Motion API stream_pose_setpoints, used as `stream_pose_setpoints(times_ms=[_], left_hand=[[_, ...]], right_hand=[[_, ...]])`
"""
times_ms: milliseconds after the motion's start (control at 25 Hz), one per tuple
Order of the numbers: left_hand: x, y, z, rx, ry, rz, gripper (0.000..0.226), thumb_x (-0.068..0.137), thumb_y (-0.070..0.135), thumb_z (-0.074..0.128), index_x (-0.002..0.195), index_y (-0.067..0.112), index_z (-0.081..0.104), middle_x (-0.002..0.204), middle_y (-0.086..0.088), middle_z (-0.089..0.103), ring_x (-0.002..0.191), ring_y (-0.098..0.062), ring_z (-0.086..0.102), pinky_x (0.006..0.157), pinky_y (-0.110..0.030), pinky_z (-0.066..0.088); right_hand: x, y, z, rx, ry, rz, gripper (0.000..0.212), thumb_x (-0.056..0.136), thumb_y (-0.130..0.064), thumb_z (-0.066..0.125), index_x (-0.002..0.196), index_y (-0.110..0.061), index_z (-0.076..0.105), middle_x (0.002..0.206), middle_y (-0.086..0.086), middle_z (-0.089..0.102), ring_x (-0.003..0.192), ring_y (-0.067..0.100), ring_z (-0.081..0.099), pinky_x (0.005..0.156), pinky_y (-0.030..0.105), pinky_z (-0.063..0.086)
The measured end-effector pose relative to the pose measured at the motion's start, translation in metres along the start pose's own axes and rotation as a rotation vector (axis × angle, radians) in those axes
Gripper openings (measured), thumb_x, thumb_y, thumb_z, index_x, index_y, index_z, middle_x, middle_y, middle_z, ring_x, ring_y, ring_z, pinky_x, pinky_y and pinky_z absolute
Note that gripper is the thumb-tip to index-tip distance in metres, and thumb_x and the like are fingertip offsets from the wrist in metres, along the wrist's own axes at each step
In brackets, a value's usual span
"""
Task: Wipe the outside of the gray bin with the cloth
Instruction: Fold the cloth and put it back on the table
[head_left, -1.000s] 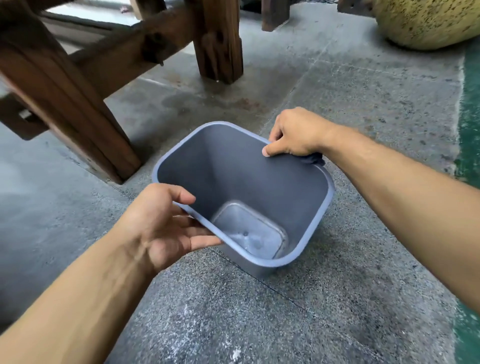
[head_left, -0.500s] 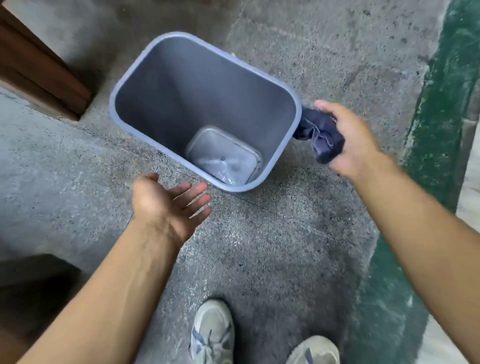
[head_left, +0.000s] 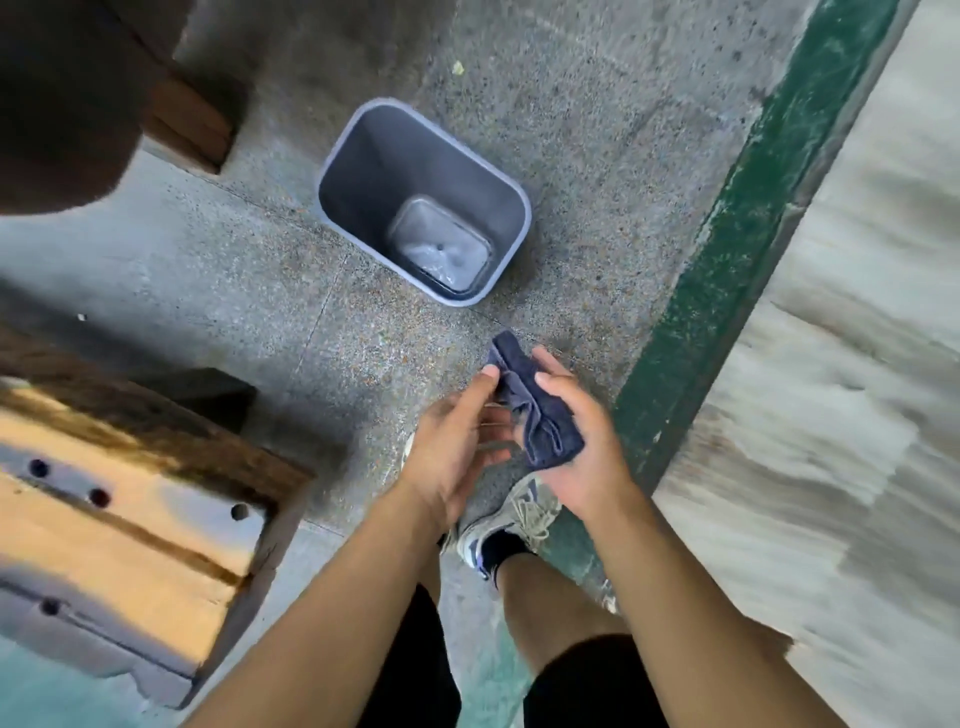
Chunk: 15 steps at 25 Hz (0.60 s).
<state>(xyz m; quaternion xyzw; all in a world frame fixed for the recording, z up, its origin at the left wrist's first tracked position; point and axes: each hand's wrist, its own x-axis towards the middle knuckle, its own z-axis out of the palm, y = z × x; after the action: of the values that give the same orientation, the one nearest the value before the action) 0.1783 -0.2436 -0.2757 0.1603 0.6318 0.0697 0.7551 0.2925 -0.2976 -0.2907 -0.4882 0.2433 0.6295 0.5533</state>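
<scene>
Our 2 hands are together in front of us, both on the cloth. Right hand lies palm up with the dark blue cloth bunched across the palm, thumb pressing on top of it. Left hand pinches the cloth's left edge between thumb and fingertips; the other fingers are spread loose under it. One end of the cloth sticks out past both hands toward the bin. Neither hand touches the bin. Gray bin stands upright on the floor, ahead of the hands and apart from them, open top facing us, so we see mostly the inside and the rim; its bottom looks wet or glossy. Outside walls barely visible from here. Below the hands, our shoe with laces sits on the floor next to a green painted strip that runs diagonally along the right. Right of the strip, the surface is motion-blurred, can't tell what it is. On the left, a wooden bench with a plank top and several round holes; further up left, a dark wooden beam resting on the floor near the bin, not touching it.
</scene>
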Motion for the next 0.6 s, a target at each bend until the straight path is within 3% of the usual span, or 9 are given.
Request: stream_pose_setpoints(times_ms=[80,160,240,440,600], left_hand=[[-0.045,0.014,0.002,-0.071,-0.018,0.047,0.026,0.097,0.037,0.061,0.086,0.014,0.068,0.063,0.002,0.067,0.054,-0.009,0.061,0.055,-0.022,0.049],[-0.09,0.029,0.0,-0.133,-0.051,0.071,0.019,0.095,0.029,0.065,0.09,0.01,0.065,0.07,-0.002,0.07,0.059,-0.009,0.064,0.056,-0.021,0.052],[-0.132,0.046,-0.008,-0.175,-0.109,0.115,0.018,0.087,0.021,0.073,0.092,0.007,0.065,0.084,-0.012,0.072,0.069,-0.014,0.068,0.064,-0.025,0.057],[-0.205,0.104,-0.027,-0.282,-0.232,0.17,0.033,0.082,0.017,0.075,0.111,0.003,0.068,0.104,-0.019,0.072,0.089,-0.024,0.069,0.085,-0.035,0.057],[-0.24,0.154,-0.034,-0.287,-0.24,0.214,0.008,0.092,0.005,0.065,0.098,0.003,0.07,0.089,-0.016,0.076,0.073,-0.02,0.072,0.075,-0.037,0.058]], right_hand=[[-0.039,-0.003,0.019,-0.136,-0.004,-0.082,0.039,0.09,-0.003,0.057,0.127,-0.015,0.064,0.119,0.019,0.07,0.094,0.029,0.073,0.075,0.038,0.06],[-0.08,-0.004,0.045,-0.33,0.003,-0.201,0.044,0.082,-0.006,0.062,0.124,-0.018,0.067,0.127,0.013,0.069,0.116,0.028,0.066,0.103,0.046,0.05],[-0.124,-0.008,0.076,-0.462,-0.029,-0.252,0.046,0.082,-0.009,0.061,0.125,-0.023,0.067,0.132,0.004,0.068,0.126,0.022,0.061,0.114,0.046,0.04],[-0.192,-0.023,0.144,-0.5,-0.044,-0.315,0.046,0.081,-0.01,0.061,0.123,-0.027,0.067,0.133,0.0,0.067,0.126,0.018,0.061,0.108,0.04,0.044],[-0.222,-0.036,0.196,-0.582,0.043,-0.376,0.021,0.088,-0.01,0.063,0.097,-0.028,0.068,0.11,0.012,0.072,0.102,0.026,0.067,0.092,0.043,0.05]])
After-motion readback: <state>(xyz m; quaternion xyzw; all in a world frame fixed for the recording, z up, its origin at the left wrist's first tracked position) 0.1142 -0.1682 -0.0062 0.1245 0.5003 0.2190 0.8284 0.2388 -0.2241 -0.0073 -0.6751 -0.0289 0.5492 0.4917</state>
